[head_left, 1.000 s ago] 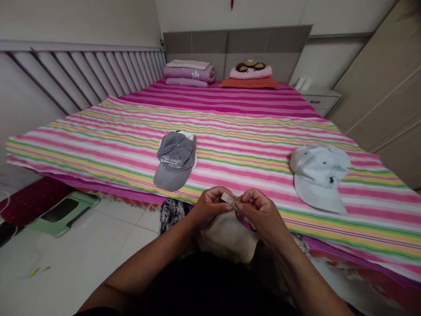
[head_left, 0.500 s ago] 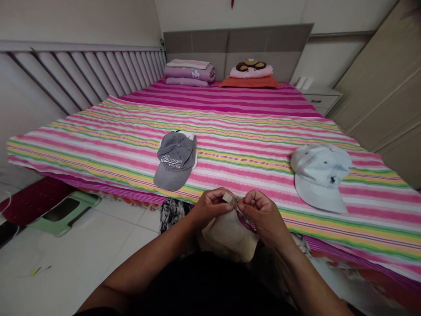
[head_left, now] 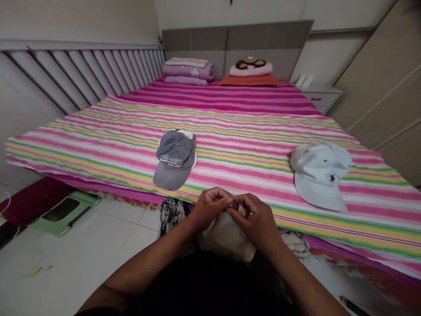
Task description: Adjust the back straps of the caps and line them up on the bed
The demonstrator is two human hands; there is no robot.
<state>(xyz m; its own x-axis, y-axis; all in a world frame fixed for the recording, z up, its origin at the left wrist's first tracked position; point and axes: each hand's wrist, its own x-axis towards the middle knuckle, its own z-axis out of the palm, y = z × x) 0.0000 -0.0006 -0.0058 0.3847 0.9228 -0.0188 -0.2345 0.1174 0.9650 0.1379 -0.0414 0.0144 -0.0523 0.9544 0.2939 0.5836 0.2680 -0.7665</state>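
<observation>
A beige cap [head_left: 226, 235] rests on my lap, partly covered by my hands and forearms. My left hand [head_left: 210, 208] is closed, pinching the cap's strap between thumb and fingers. Right against it, my right hand [head_left: 258, 219] also pinches the strap, thumb and forefinger at a small dark buckle [head_left: 234, 205]. Most of the strap is hidden behind the fingers. On the bed ahead lies a grey cap [head_left: 174, 160] with white lettering, over another white one that shows at its edge. To the right sits a white cap [head_left: 320, 175] with a small dark emblem.
A striped sheet [head_left: 243, 149] covers the near part of the bed. Folded purple bedding [head_left: 189, 72] and an orange pillow [head_left: 248, 80] lie by the headboard [head_left: 210, 39]. A green stool [head_left: 66, 215] stands on the floor at left, with a white nightstand [head_left: 320, 96] at far right.
My right hand has moved left, closing up against my left hand. The pale strap end that stuck up between the fingers is now covered. The caps on the bed have stayed put.
</observation>
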